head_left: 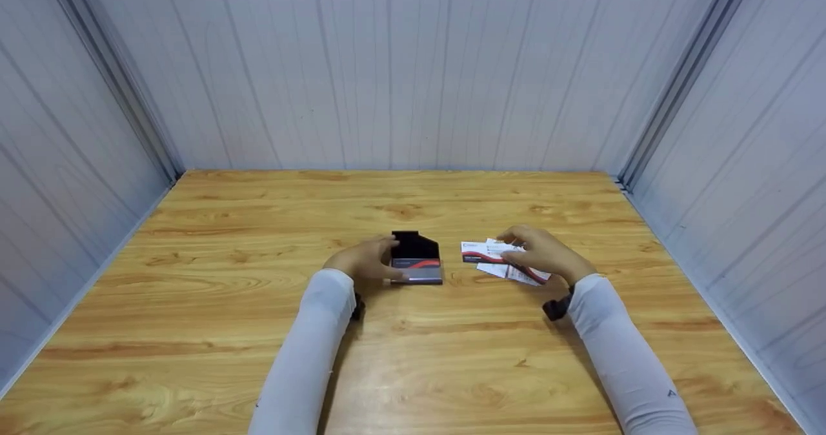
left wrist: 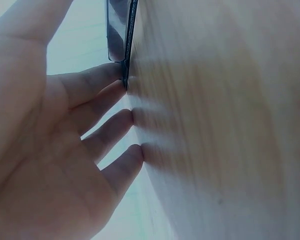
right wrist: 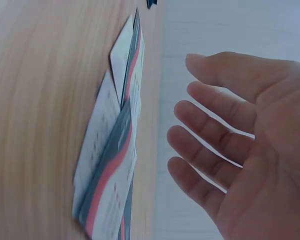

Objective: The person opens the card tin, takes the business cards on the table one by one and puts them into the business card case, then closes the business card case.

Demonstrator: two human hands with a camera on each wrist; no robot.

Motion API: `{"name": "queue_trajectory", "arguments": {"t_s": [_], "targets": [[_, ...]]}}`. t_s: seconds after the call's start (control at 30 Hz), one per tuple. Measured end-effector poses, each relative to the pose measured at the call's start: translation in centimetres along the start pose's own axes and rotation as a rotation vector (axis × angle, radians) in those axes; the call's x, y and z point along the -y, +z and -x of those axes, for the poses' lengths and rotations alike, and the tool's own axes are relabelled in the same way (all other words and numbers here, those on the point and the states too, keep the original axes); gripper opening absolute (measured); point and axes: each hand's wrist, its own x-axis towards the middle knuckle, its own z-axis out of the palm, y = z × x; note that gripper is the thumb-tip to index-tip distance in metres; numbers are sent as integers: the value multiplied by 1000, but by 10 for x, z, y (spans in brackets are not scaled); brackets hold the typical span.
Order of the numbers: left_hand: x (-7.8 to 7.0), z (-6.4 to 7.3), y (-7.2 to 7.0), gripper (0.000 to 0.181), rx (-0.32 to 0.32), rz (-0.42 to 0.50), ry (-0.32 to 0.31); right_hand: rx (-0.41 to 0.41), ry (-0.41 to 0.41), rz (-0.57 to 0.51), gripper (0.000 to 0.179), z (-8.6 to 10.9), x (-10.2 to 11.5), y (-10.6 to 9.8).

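A black business card holder (head_left: 406, 246) stands on the wooden table, with a card showing a red stripe in its front slot (head_left: 416, 272). My left hand (head_left: 364, 259) is at the holder's left side, its thumb near the front and its fingers toward the back. In the left wrist view, fingertips of the left hand (left wrist: 85, 115) touch the holder's edge (left wrist: 130, 45), the fingers mostly straight. To the right lies a loose, overlapping pile of business cards (head_left: 481, 252), white with red and dark bands. My right hand (head_left: 539, 251) hovers over them, fingers loosely bent, holding nothing in the right wrist view.
The wooden table (head_left: 400, 357) runs back to a white panelled wall (head_left: 387, 67). Similar side walls (head_left: 742, 164) close it in on the left and right. A black wrist camera (head_left: 557, 307) is strapped at the right wrist.
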Motion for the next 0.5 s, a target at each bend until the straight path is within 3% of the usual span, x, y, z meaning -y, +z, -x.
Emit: {"name": "queue_trajectory", "arguments": {"t_s": [0.5], "targets": [[0,-2,1,94,-7,12,4,-6,185,42,55,23,-25,-18]]}}
